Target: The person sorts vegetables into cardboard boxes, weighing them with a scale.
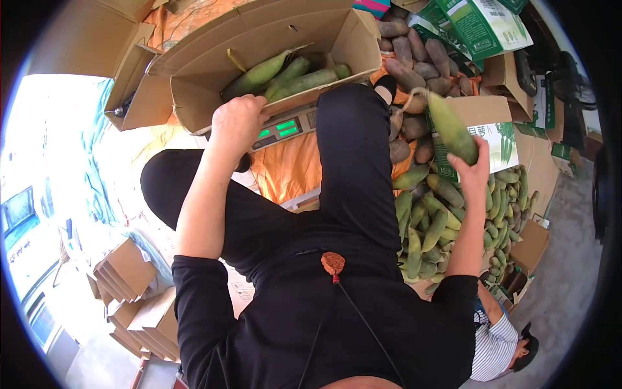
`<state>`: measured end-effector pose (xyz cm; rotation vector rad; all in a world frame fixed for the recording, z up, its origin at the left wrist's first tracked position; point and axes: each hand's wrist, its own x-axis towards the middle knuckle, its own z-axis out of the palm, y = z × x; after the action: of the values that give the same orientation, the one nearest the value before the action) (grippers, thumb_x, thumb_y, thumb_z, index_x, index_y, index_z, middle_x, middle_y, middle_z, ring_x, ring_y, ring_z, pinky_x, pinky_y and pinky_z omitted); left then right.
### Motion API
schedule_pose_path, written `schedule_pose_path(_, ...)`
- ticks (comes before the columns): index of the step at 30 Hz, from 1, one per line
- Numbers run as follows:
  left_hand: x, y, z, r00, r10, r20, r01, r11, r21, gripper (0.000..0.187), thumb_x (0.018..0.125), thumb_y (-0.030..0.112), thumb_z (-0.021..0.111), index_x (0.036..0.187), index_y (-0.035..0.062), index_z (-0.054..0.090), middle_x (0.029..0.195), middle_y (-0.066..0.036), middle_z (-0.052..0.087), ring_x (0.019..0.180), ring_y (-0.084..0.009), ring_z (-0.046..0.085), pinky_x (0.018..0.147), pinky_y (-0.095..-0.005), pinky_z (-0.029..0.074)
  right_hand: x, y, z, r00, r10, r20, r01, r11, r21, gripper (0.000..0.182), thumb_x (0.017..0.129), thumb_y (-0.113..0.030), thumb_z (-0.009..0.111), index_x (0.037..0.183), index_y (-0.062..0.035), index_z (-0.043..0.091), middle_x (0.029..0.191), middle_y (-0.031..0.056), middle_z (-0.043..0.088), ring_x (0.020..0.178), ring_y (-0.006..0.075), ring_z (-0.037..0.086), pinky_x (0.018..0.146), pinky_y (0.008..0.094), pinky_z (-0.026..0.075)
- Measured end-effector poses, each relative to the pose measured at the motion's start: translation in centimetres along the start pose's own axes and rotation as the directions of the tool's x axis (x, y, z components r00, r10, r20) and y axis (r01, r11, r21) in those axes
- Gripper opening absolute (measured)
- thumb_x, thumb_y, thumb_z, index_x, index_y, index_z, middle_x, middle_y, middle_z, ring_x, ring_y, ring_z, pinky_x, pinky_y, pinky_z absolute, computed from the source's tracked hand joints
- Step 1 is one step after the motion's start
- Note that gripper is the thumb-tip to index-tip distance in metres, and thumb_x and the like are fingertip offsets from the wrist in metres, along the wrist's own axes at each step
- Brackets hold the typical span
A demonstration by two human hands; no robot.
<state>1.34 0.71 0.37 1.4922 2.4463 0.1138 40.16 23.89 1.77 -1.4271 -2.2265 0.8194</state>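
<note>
An open cardboard box (194, 104) with several green radishes (301, 83) inside rests on a scale (285, 128) whose display glows green. On the box's near edge lies my left hand (238, 120), its fingers curled over the cardboard. My right hand (472, 161) is closed around the lower end of a large green radish (450, 126), whose thin root points up and to the left. That radish is held above a pile of green radishes (435, 227), in front of a white and green printed box (502, 142).
Brownish-red radishes (424, 71) are heaped at the upper right, beside green printed cartons (479, 29). Folded cardboard boxes (139, 279) stand at the lower left. A person in a striped shirt (495, 350) is at the lower right. Orange sheeting (285, 170) covers the floor.
</note>
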Motion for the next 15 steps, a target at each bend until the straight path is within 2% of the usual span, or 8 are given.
schedule_pose_path(1,-0.1,-0.1,0.1,0.997,0.041,-0.072,-0.042,0.999,-0.010,0.016,0.078,0.022,0.067,0.083,0.0074,0.062,0.081,-0.011,0.062,0.081,-0.0321,0.063,0.069,-0.0430,0.051,1.1,-1.8,0.1,0.999,-0.052,0.009,0.051,0.995,0.091,0.059,0.065,-0.011,0.076,0.116,-0.0012,0.049,0.112,0.0151,0.054,0.102,0.0258,0.053,0.090,0.0359,0.042)
schedule_pose_path(4,-0.2,0.1,-0.3,0.996,0.046,-0.076,-0.046,0.999,-0.007,0.017,0.077,0.022,0.067,0.082,0.0071,0.062,0.082,-0.012,0.062,0.081,-0.0321,0.063,0.069,-0.0431,0.051,5.1,-9.0,2.0,0.964,-0.264,0.030,0.251,0.943,0.217,0.060,0.064,-0.013,0.076,0.117,-0.0021,0.050,0.111,0.0130,0.055,0.104,0.0249,0.052,0.091,0.0358,0.041)
schedule_pose_path(5,-0.2,0.2,-0.6,0.996,0.045,-0.079,-0.046,0.999,-0.006,0.017,0.077,0.022,0.067,0.082,0.0071,0.062,0.082,-0.012,0.062,0.081,-0.0321,0.063,0.069,-0.0431,0.051,6.0,-10.4,3.1,0.942,-0.335,0.011,0.328,0.927,0.183,0.060,0.063,-0.014,0.077,0.116,-0.0030,0.051,0.110,0.0124,0.055,0.105,0.0258,0.051,0.091,0.0361,0.041)
schedule_pose_path(7,-0.1,0.4,-1.1,0.998,-0.036,0.046,0.036,0.999,-0.004,0.025,0.078,0.020,0.065,0.101,0.0087,0.066,0.093,-0.012,0.065,0.089,-0.0317,0.062,0.078,-0.0417,0.049,7.1,-13.5,5.2,0.873,-0.488,-0.022,0.487,0.867,0.104,0.058,0.062,-0.016,0.077,0.114,-0.0055,0.054,0.109,0.0112,0.056,0.106,0.0289,0.050,0.091,0.0377,0.042)
schedule_pose_path(9,-0.1,0.4,-1.4,0.997,-0.043,0.062,0.043,0.999,0.002,0.026,0.078,0.021,0.065,0.101,0.0086,0.066,0.092,-0.013,0.065,0.089,-0.0319,0.062,0.077,-0.0420,0.049,7.9,-16.1,7.6,0.796,-0.605,-0.025,0.606,0.795,0.031,0.061,0.058,-0.019,0.080,0.113,-0.0086,0.055,0.107,0.0101,0.059,0.106,0.0304,0.050,0.090,0.0402,0.042)
schedule_pose_path(13,-0.1,0.4,-1.5,0.995,-0.059,0.079,0.060,0.998,-0.001,0.026,0.079,0.023,0.064,0.101,0.0083,0.066,0.092,-0.014,0.065,0.088,-0.0330,0.062,0.077,-0.0427,0.049,9.0,-19.0,12.4,0.706,-0.707,0.027,0.707,0.707,0.031,0.053,0.062,-0.018,0.078,0.109,-0.0114,0.056,0.105,0.0078,0.060,0.105,0.0326,0.051,0.089,0.0433,0.042)
schedule_pose_path(14,-0.2,0.3,-1.5,0.995,-0.056,0.084,0.056,0.998,-0.005,0.026,0.079,0.023,0.064,0.101,0.0083,0.066,0.092,-0.014,0.065,0.088,-0.0330,0.062,0.077,-0.0427,0.049,9.3,-18.8,13.3,0.682,-0.730,0.040,0.731,0.683,0.005,0.052,0.067,-0.017,0.076,0.114,-0.0084,0.055,0.109,0.0094,0.059,0.108,0.0290,0.051,0.093,0.0379,0.041)
schedule_pose_path(15,-0.3,0.1,-1.4,0.997,-0.045,0.062,0.047,0.999,-0.018,0.026,0.079,0.023,0.064,0.101,0.0082,0.066,0.093,-0.014,0.066,0.088,-0.0333,0.062,0.077,-0.0429,0.049,9.1,-18.9,13.2,0.687,-0.725,0.043,0.726,0.688,-0.005,0.052,0.067,-0.017,0.076,0.114,-0.0084,0.055,0.109,0.0094,0.059,0.108,0.0290,0.051,0.093,0.0379,0.041)
